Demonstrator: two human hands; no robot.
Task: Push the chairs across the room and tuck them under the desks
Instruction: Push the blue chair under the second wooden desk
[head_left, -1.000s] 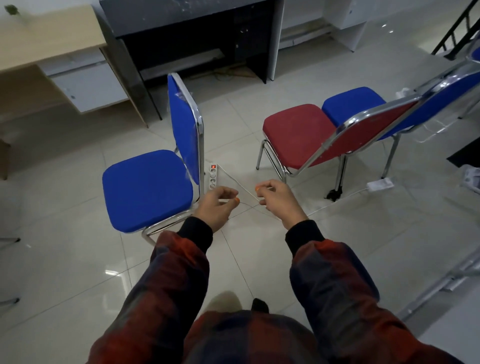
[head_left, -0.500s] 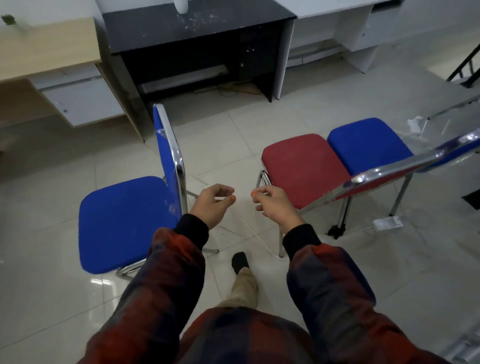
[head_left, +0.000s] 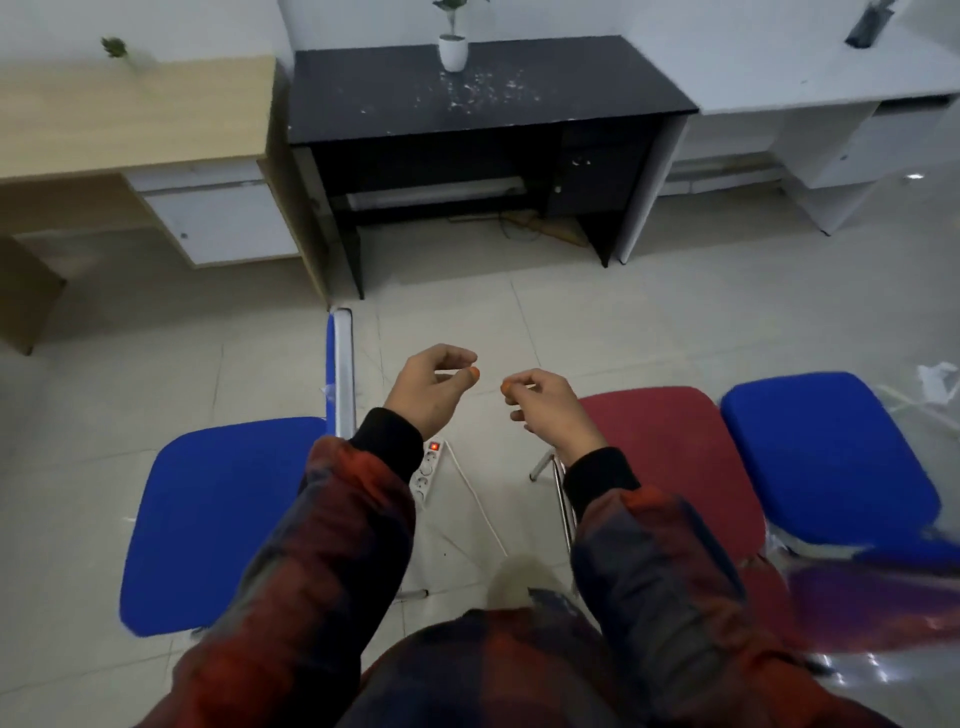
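My left hand (head_left: 428, 389) and my right hand (head_left: 545, 410) hover side by side over the floor, fingers loosely curled, holding nothing. Left of my left hand stands a blue chair (head_left: 218, 519), its chrome-edged backrest (head_left: 340, 374) seen edge-on close to my left wrist. On the other side of my right hand are a red chair (head_left: 675, 467) and a second blue chair (head_left: 826, 457), standing side by side. A black desk (head_left: 493, 98) stands straight ahead, between a wooden desk (head_left: 135, 119) and a white desk (head_left: 810, 67). Neither hand touches a chair.
A white power strip (head_left: 426, 473) with a lit red switch and a white cable lies on the tiles between the chairs. A small potted plant (head_left: 453, 47) sits on the black desk. Cables lie under that desk. Open tiled floor (head_left: 571, 322) separates chairs and desks.
The view has lifted and moved forward, bringing the three desks into full sight. Both hands have risen slightly and stayed empty. The chairs now lie lower in the frame.
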